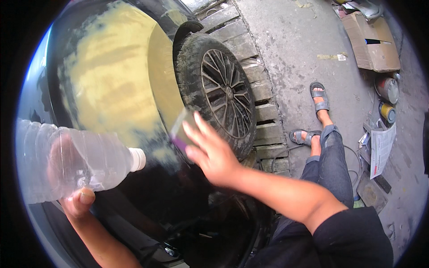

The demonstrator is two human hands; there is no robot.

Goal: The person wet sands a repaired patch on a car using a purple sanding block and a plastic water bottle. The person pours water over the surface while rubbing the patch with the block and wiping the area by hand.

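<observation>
My left hand (79, 202) is wrapped around a large clear plastic bottle (100, 156) with a white cap, held on its side with the cap pointing right. Most of those fingers sit behind the bottle; the thumb shows at its lower side. My right hand (213, 154) grips a small grey block with a purple edge (180, 130), which looks like a sanding block. It lies against the dark car's fender (165, 89), by the edge of the wheel arch. Yellowish filler (111, 62) with smeared, uneven borders covers much of the car panel.
A dusty car wheel (228, 91) stands right of the panel, beside a slatted floor strip (267, 127). My sandalled feet are on the concrete. Along the right are a cardboard box (371, 44), cans (387, 89), a printed sheet (383, 149) and a hose (357, 167).
</observation>
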